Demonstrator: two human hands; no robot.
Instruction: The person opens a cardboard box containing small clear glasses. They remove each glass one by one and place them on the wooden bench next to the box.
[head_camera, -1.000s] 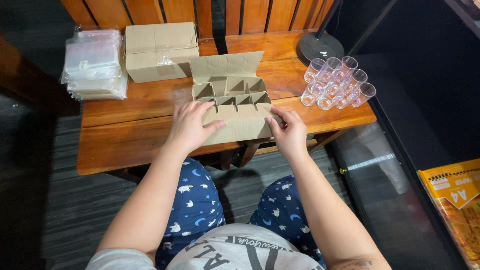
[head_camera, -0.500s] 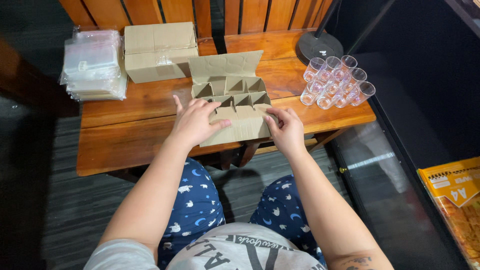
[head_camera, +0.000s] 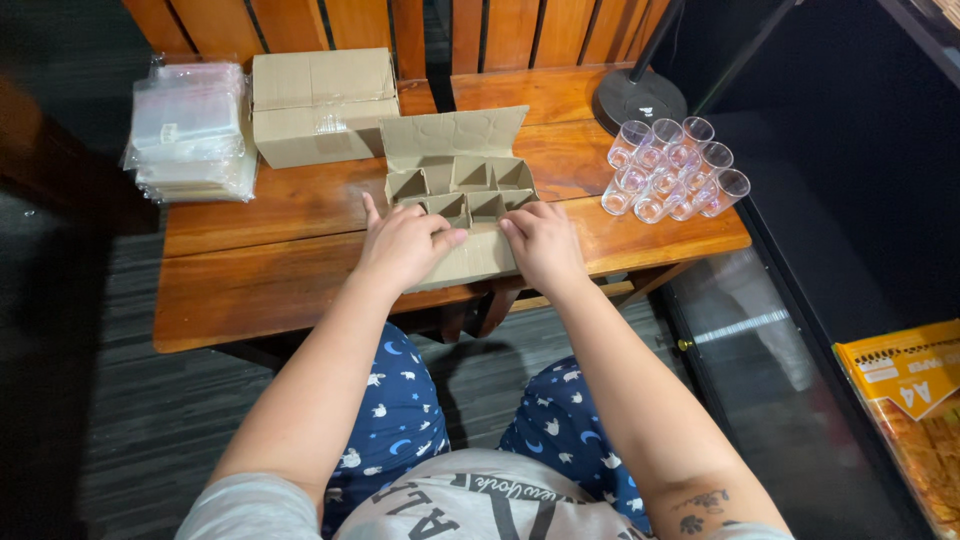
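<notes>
An open brown cardboard box with a divider grid (head_camera: 458, 185) lies on the wooden table (head_camera: 250, 270), its lid flap standing up at the back. My left hand (head_camera: 402, 243) rests on the box's front left part, thumb pressing the front divider row. On the front right part lies my right hand (head_camera: 543, 243), fingers curled over the near flap. Both hands press on the cardboard, almost touching in the middle.
A cluster of several clear plastic cups (head_camera: 672, 168) stands at the table's right end. A closed cardboard box (head_camera: 322, 104) and a stack of clear plastic bags (head_camera: 190, 130) sit at the back left. A black lamp base (head_camera: 638, 97) is behind the cups.
Both hands have moved inward along the box's front edge toward each other. The right hand slid left from the box's right corner.
</notes>
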